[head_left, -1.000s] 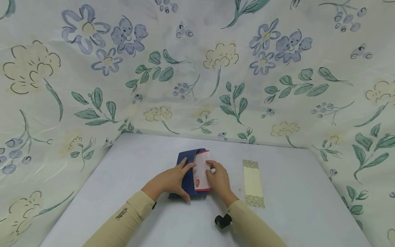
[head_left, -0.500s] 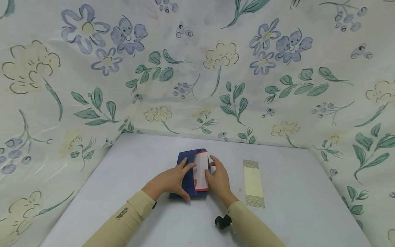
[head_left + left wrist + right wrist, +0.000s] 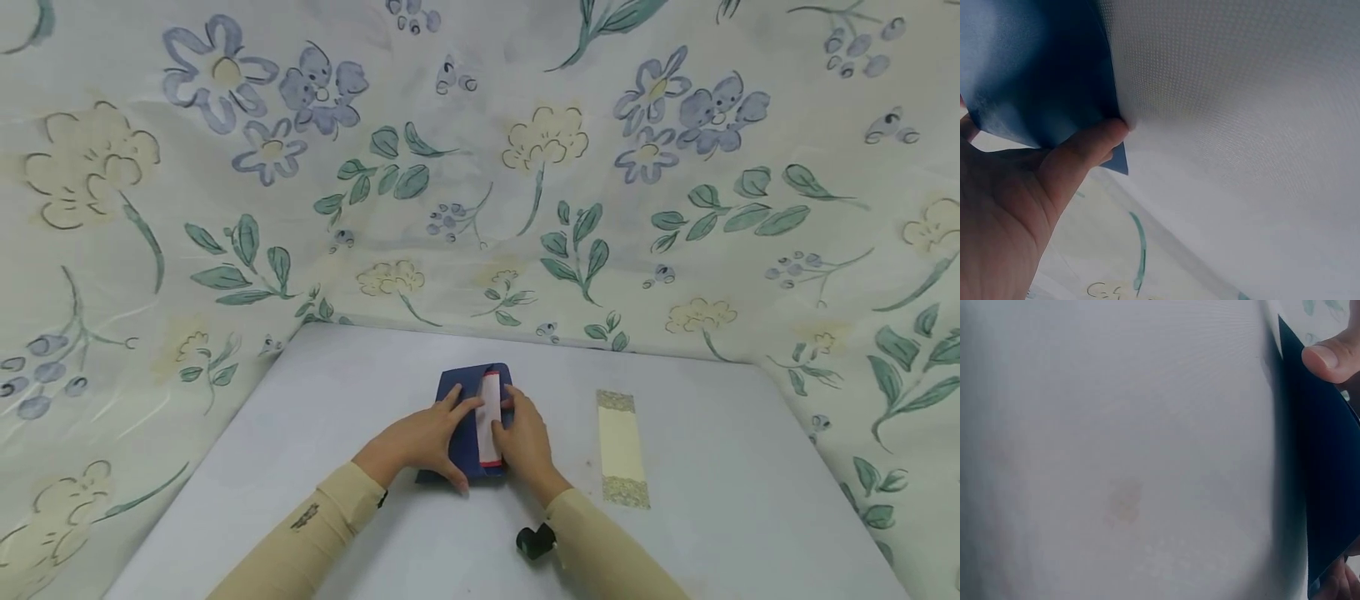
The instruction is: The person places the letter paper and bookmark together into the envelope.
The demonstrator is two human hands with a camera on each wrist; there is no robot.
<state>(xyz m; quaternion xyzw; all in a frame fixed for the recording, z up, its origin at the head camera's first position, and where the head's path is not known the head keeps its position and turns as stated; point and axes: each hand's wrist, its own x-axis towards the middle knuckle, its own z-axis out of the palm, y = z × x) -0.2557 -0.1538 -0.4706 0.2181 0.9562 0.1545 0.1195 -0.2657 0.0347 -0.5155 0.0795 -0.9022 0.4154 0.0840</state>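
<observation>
Just below the middle of the frame, a dark blue folder [image 3: 467, 446] lies on the white desk [image 3: 712, 450] with both of the person's hands at it. A narrow white slip [image 3: 489, 412], red along its top and bottom ends, stands lengthwise over the folder's right half, its left side meeting the blue flap; whether it runs on beneath, I can't tell from where I stand. The left hand [image 3: 427, 437] comes in from the lower left, spread wide: fingertips rest on the flap, one reaching the slip, while the thumb is stretched down to the folder's bottom edge. Close up at the left wrist, that thumb lies right across a blue corner. The right hand [image 3: 525, 437], on the folder's right side, has its fingers bent and holds the slip's right edge by thumb and forefinger; the remaining fingers are mostly hidden.

Off to the right of the hands, well apart from them, a cream strip [image 3: 622, 446] with glittery ends lies flat on the desk. Toward the bottom centre, a small black object [image 3: 535, 543] sits just beside the right sleeve [image 3: 607, 550]. The left sleeve [image 3: 315, 521] is tan too, with a dark printed mark. Across the upper frame hangs a flowered sheet [image 3: 480, 167] in blue, green and pale yellow.
</observation>
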